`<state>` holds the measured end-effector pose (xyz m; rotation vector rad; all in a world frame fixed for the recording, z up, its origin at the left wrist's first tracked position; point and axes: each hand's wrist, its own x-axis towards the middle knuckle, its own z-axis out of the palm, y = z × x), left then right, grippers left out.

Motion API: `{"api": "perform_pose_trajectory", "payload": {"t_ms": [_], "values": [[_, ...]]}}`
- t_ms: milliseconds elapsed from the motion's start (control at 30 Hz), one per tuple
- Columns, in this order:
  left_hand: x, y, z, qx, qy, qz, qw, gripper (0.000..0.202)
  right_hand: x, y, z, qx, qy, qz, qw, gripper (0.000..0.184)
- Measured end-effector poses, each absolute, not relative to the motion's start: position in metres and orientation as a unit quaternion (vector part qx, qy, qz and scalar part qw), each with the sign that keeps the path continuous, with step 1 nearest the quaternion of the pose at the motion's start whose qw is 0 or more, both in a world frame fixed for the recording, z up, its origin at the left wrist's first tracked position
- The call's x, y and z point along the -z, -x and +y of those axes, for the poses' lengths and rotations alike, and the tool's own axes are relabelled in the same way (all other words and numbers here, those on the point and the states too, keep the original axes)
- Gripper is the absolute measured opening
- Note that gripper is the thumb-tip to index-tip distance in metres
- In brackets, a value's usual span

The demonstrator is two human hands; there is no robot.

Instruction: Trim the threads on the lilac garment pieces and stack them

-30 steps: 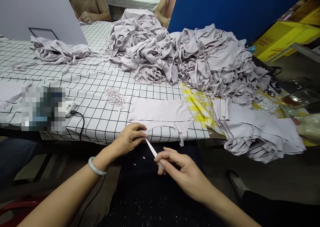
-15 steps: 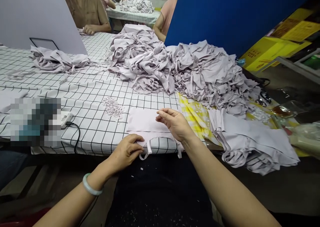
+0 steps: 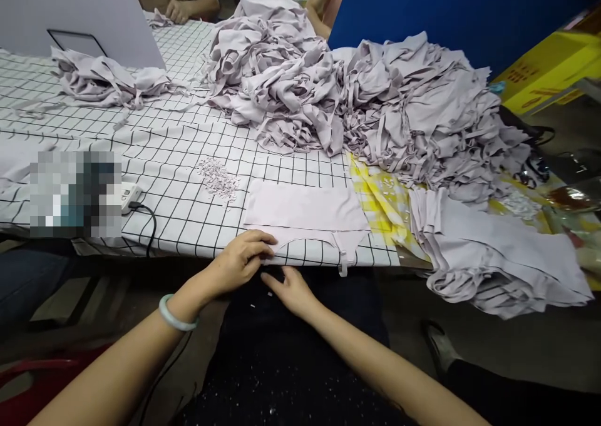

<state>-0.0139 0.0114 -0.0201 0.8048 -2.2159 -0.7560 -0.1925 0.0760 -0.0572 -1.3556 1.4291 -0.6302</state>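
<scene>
A pale pink strappy garment (image 3: 305, 207), perhaps a camisole, lies flat at the table's front edge with its curved neckline towards me. My left hand (image 3: 241, 257) is curled over its near left corner, thumb and fingers closed on the cloth by the left strap, which is hidden now. Just right of it, below the table edge, my right hand (image 3: 295, 291) has thumb and finger apart, with nothing visible between them. The garment's right strap (image 3: 343, 264) hangs over the edge with a small pale piece on it.
A heap of small pale pieces (image 3: 218, 180) lies on the checked cloth. Large piles of similar garments (image 3: 277, 82) stand behind. A garment stack (image 3: 507, 244) overhangs at right beside yellow checked cloth (image 3: 380, 201). A white device (image 3: 129, 196) with a cable sits left. A co-worker's hand (image 3: 179, 11) is across the table.
My right hand has come down and left from above the garment to below the table edge beside my left hand. My left hand stays at the garment's corner. The view has tilted down.
</scene>
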Motion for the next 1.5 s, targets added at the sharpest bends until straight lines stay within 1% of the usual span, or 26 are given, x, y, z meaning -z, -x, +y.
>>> {"api": "perform_pose_trajectory", "payload": {"t_ms": [100, 233, 267, 333, 400, 433, 467, 533, 600, 667, 767, 867, 933, 1000, 1067, 1133, 1233, 1333, 1433, 1500], "values": [[0.020, 0.012, 0.011, 0.293, -0.295, -0.852, 0.317, 0.035, 0.052, 0.186, 0.067, 0.278, 0.547, 0.556, 0.561, 0.026], [0.020, 0.012, 0.011, 0.293, -0.282, -0.858, 0.313, 0.034, 0.015, 0.205, 0.091, 0.256, 0.567, 0.498, 0.604, 0.024], [0.019, 0.013, 0.012, 0.291, -0.283, -0.859, 0.312, 0.031, 0.004, 0.211, 0.099, 0.248, 0.566, 0.503, 0.605, 0.025], [0.019, 0.014, 0.013, 0.288, -0.289, -0.860, 0.308, 0.021, -0.019, 0.223, 0.111, 0.249, 0.564, 0.533, 0.579, 0.031], [0.018, 0.015, 0.013, 0.284, -0.299, -0.861, 0.299, 0.013, -0.041, 0.233, 0.110, 0.281, 0.563, 0.554, 0.544, 0.040], [0.018, 0.016, 0.014, 0.282, -0.304, -0.861, 0.294, 0.012, -0.051, 0.237, 0.104, 0.300, 0.560, 0.549, 0.543, 0.038], [0.018, 0.016, 0.014, 0.281, -0.308, -0.861, 0.290, 0.012, -0.060, 0.241, 0.095, 0.318, 0.552, 0.531, 0.559, 0.033], [0.018, 0.016, 0.014, 0.281, -0.311, -0.860, 0.290, 0.012, -0.073, 0.249, 0.070, 0.349, 0.516, 0.466, 0.629, 0.027], [0.018, 0.016, 0.015, 0.285, -0.311, -0.857, 0.295, 0.012, -0.081, 0.255, 0.042, 0.368, 0.473, 0.395, 0.697, 0.028], [0.017, 0.016, 0.015, 0.287, -0.313, -0.854, 0.301, 0.011, -0.082, 0.258, 0.017, 0.380, 0.449, 0.365, 0.722, 0.029], [0.017, 0.016, 0.015, 0.278, -0.315, -0.853, 0.309, 0.011, -0.074, 0.257, -0.009, 0.398, 0.443, 0.393, 0.701, 0.034], [0.016, 0.016, 0.016, 0.270, -0.323, -0.852, 0.312, 0.010, -0.064, 0.248, -0.026, 0.443, 0.463, 0.451, 0.621, 0.026], [0.017, 0.015, 0.015, 0.267, -0.323, -0.852, 0.315, 0.009, -0.060, 0.241, -0.033, 0.484, 0.472, 0.466, 0.571, 0.025], [0.018, 0.015, 0.015, 0.265, -0.316, -0.854, 0.316, 0.010, -0.061, 0.234, -0.035, 0.518, 0.446, 0.444, 0.579, 0.027], [0.017, 0.014, 0.014, 0.269, -0.307, -0.856, 0.318, 0.011, -0.065, 0.228, -0.032, 0.527, 0.406, 0.413, 0.622, 0.033], [0.010, 0.016, 0.013, 0.290, -0.307, -0.843, 0.332, 0.013, -0.068, 0.223, -0.023, 0.508, 0.393, 0.406, 0.650, 0.036], [-0.013, 0.023, 0.012, 0.365, -0.354, -0.770, 0.385, 0.021, -0.069, 0.216, -0.001, 0.452, 0.426, 0.429, 0.656, 0.035], [-0.041, 0.033, 0.011, 0.437, -0.396, -0.685, 0.428, 0.015, -0.062, 0.209, 0.022, 0.406, 0.472, 0.470, 0.626, 0.033], [-0.054, 0.041, 0.012, 0.429, -0.413, -0.685, 0.420, 0.006, -0.052, 0.204, 0.040, 0.387, 0.503, 0.505, 0.585, 0.035], [-0.051, 0.043, 0.016, 0.420, -0.426, -0.697, 0.396, 0.010, -0.045, 0.203, 0.050, 0.372, 0.523, 0.522, 0.562, 0.034]]}}
